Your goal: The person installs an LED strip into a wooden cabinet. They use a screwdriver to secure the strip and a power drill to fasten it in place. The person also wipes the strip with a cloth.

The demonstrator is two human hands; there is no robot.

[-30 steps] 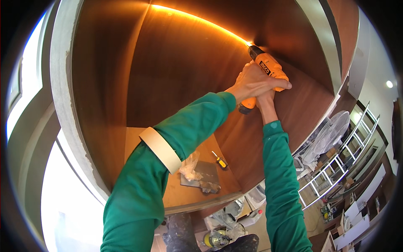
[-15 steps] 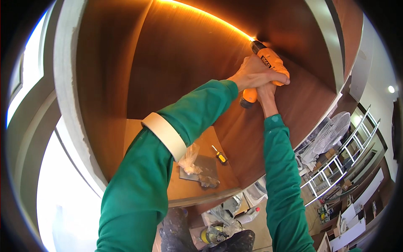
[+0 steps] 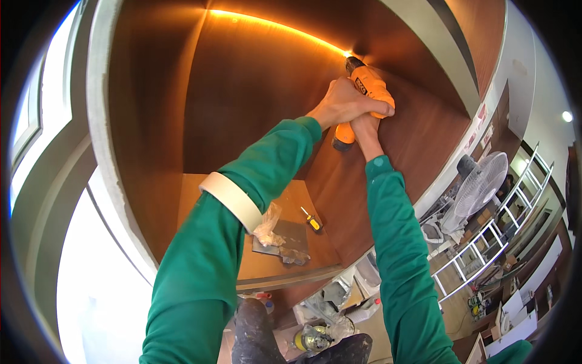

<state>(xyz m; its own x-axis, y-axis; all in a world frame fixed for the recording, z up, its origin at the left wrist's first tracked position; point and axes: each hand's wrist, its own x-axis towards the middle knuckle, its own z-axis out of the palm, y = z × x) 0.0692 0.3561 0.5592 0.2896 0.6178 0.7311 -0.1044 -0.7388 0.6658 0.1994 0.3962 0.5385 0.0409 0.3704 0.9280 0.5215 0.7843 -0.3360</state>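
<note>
Both of my hands are closed on an orange cordless drill (image 3: 377, 88), raised inside a dark brown wooden cabinet (image 3: 242, 109). My left hand (image 3: 343, 102) clasps the drill from the left, near the top of its handle. Below and partly behind it, my right hand (image 3: 365, 127) wraps the handle; its fingers are largely hidden. The black chuck points up to the right end of a glowing strip light (image 3: 279, 26) in the upper back corner. Whatever sits at the drill's tip is lost in the glare. A cream roll of tape (image 3: 233, 200) encircles my left forearm.
On the cabinet floor lie a yellow-and-black screwdriver (image 3: 313, 222), a grey plate (image 3: 292, 238) and crumpled plastic (image 3: 267, 225). Outside to the right are a fan (image 3: 482, 182) and a ladder (image 3: 485, 247). Bottles and bags (image 3: 327, 315) stand below the cabinet.
The view has shifted, so the drill and both hands appear slightly further left. My two-handed grip is the same, and the chuck is still at the strip light's right end.
</note>
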